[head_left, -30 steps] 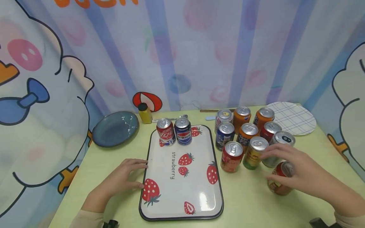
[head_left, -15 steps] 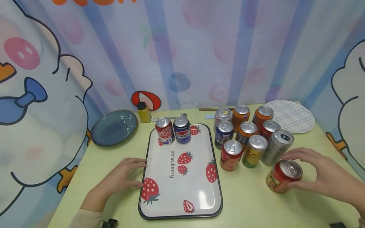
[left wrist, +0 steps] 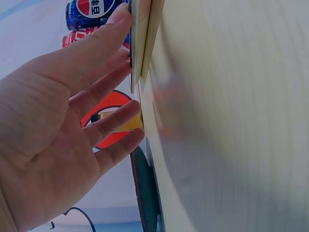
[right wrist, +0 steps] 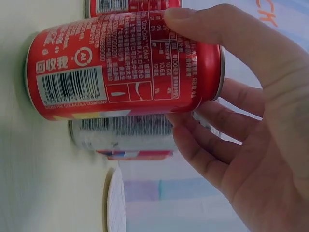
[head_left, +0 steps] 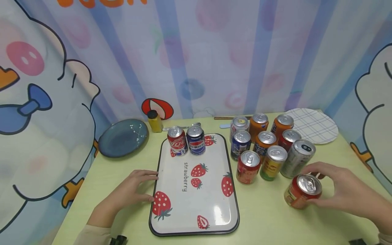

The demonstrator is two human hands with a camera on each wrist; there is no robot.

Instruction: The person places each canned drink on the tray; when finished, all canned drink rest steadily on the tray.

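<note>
My right hand (head_left: pixel 340 190) holds a red Coca-Cola can (head_left: pixel 303 191) near its top, thumb on the near side and fingers around the far side. In the right wrist view the can (right wrist: pixel 116 67) shows its barcode and small print, its base close to the table. At the left edge of the strawberry-print tray (head_left: pixel 196 207) rests my left hand (head_left: pixel 128 192), fingers relaxed and fingertips right at the rim. On the tray's far end stand a red cola can (head_left: pixel 177 141) and a blue Pepsi can (head_left: pixel 196 140), side by side.
Several upright cans stand right of the tray, among them a yellow Red Bull can (head_left: pixel 273 163), a silver can (head_left: pixel 297 159) and a red can (head_left: pixel 248 167). Behind are a checked white plate (head_left: pixel 318 126), a dark blue plate (head_left: pixel 122 139) and a yellow bottle (head_left: pixel 154 121).
My right hand has moved from above the cans down and right to the red Coca-Cola can and taken hold of it. The can has shifted slightly left. The left hand has stayed at the tray.
</note>
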